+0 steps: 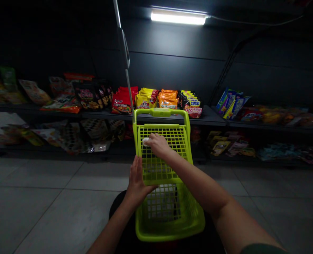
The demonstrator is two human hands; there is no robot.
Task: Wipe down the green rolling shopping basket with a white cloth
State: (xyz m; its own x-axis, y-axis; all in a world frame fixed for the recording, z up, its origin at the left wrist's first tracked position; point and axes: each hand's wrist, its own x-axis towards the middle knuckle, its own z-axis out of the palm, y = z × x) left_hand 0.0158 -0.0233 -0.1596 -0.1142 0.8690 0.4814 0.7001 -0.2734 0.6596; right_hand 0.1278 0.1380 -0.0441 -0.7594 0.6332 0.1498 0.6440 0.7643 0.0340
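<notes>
Lime-green shopping basket [169,211] filled the middle of my feed, above a grey tile floor [53,211]. Beyond it I saw a dim shop aisle with dark shelves [206,118] running along a dark wall under a lit tube lamp [178,17]. Red, yellow and orange snack packets [156,100] stood in a row on the upper shelf, blue packets [232,104] lay off to the right, and more flat packets [92,135] filled the shelf below.

The basket was moulded plastic with grid-mesh walls, a thick rounded rim and an arched handle [160,112] at its far end. A thin metal pole [125,60] rose from its far left corner and ran out of the top of my view. Its long axis pointed straight ahead toward the shelves. I could not tell whether it stood on the floor or was held up.

The right grip [158,144] lay over the mesh, its fingertips pinching a small white wad [145,141]. The left grip [136,183] was spread flat, fingers upward, at the basket's left side, and I could not tell whether it touched.
</notes>
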